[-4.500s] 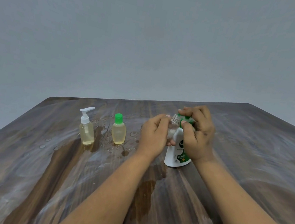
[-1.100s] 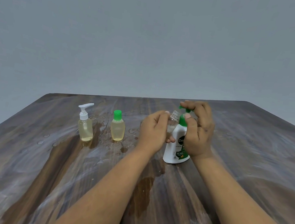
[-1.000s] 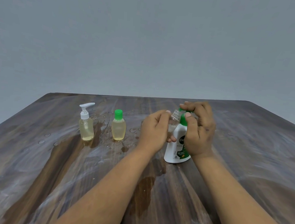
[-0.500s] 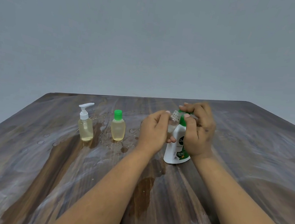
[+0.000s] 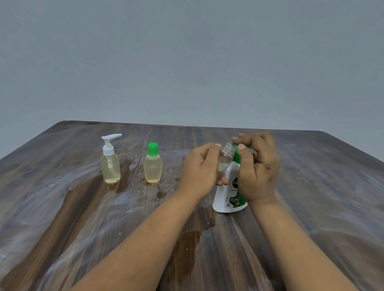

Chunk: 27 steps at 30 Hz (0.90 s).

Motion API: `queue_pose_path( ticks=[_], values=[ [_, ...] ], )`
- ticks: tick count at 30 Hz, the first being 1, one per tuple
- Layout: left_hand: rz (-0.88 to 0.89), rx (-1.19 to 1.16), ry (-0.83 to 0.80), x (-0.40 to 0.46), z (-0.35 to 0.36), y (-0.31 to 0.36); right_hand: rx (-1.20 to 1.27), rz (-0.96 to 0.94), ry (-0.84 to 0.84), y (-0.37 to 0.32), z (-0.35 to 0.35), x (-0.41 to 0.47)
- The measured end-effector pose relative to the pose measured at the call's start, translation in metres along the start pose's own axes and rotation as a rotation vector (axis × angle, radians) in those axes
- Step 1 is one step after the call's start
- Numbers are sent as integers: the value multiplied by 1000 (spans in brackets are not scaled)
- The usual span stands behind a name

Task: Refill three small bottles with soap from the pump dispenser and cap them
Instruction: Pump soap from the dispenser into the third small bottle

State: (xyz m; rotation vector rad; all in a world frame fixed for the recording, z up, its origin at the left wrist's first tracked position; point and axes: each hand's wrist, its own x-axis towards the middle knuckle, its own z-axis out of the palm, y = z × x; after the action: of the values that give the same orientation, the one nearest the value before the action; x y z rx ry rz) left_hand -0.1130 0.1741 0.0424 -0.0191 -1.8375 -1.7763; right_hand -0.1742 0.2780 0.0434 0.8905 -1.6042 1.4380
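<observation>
A dark wood-grain table [image 5: 323, 210], streaked white and wet with puddles and drops, stands before a plain grey wall [image 5: 198, 49]. The left hand [image 5: 198, 170] grips a clear uncapped bottle [image 5: 225, 158] at the spout of the white dispenser [image 5: 228, 198], whose green label reads "99.99%"; the right hand [image 5: 257, 168] curls over its green pump. At left stand a pump bottle [image 5: 110, 164] and a green-capped bottle [image 5: 152, 167], both holding yellow liquid.

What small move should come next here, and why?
Probably another press on the pump. The left hand holds the uncapped clear bottle tilted against the dispenser nozzle, the right hand rests on the pump head, and the bottle looks mostly empty, while the two bottles on the left are already filled and capped.
</observation>
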Motion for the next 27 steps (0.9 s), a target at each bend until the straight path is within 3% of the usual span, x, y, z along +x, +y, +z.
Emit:
queue_pose_path(
  ticks=[27],
  values=[
    [12, -9, -1, 4, 0, -7, 13, -14, 35, 1, 3, -2]
  ],
)
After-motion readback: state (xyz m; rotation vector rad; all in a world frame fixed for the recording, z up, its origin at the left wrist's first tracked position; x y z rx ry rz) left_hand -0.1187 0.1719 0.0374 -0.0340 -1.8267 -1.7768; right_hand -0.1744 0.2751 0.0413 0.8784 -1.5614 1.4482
